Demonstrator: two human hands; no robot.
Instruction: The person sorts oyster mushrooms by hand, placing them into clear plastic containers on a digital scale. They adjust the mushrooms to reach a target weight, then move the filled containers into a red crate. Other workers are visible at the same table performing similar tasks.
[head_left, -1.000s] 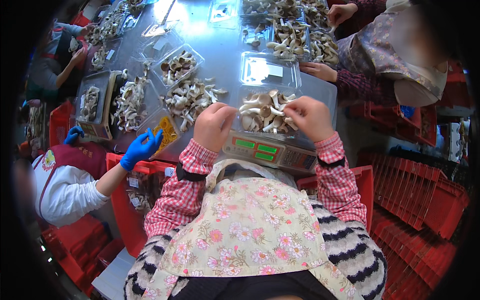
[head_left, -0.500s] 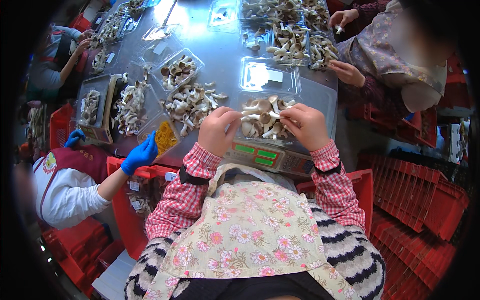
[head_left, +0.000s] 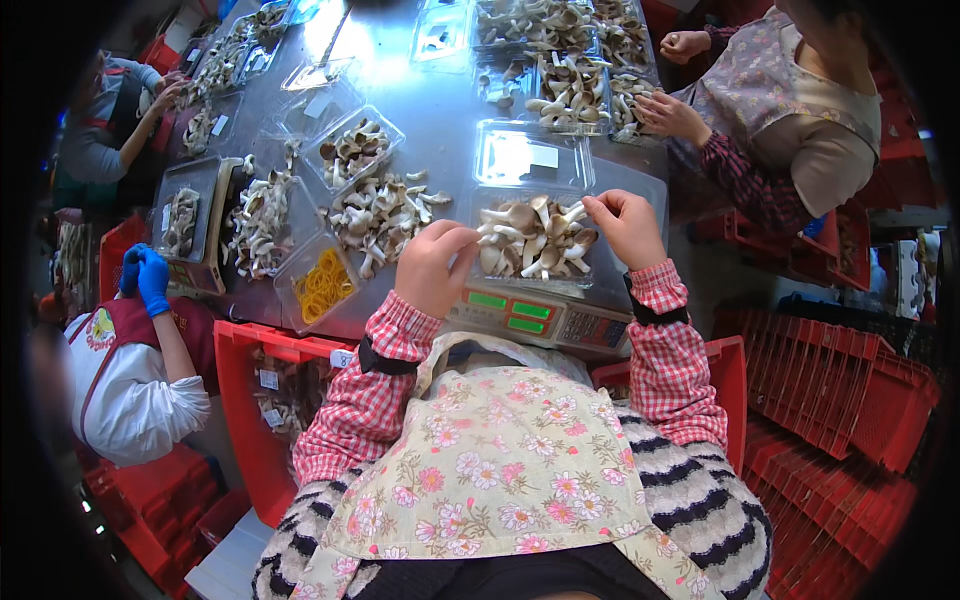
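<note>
Mushrooms (head_left: 537,240) with brown caps and pale stems fill a clear plastic clamshell box (head_left: 520,284) on a scale (head_left: 540,312) with green lit displays. The box's hinged lid (head_left: 505,160) lies open on its far side. My right hand (head_left: 630,228) pinches a mushroom stem at the right end of the filling. My left hand (head_left: 436,268) is closed at the box's left side, fingertips against the outermost stems; what they grip, if anything, is hidden. To its left lies a heap of loose mushrooms (head_left: 380,215).
An open box of mushrooms (head_left: 352,148) stands behind the heap. A tub of yellow rubber bands (head_left: 322,288) is at the left. A co-worker's blue-gloved hands (head_left: 150,280) are at the left; another person's hand (head_left: 675,117) reaches mushrooms at the right. Red crates (head_left: 255,370) flank me.
My right hand has shifted slightly right and away from me; the mushrooms lie differently. A blue-gloved hand has withdrawn from the rubber bands. The person at the right has moved both hands.
</note>
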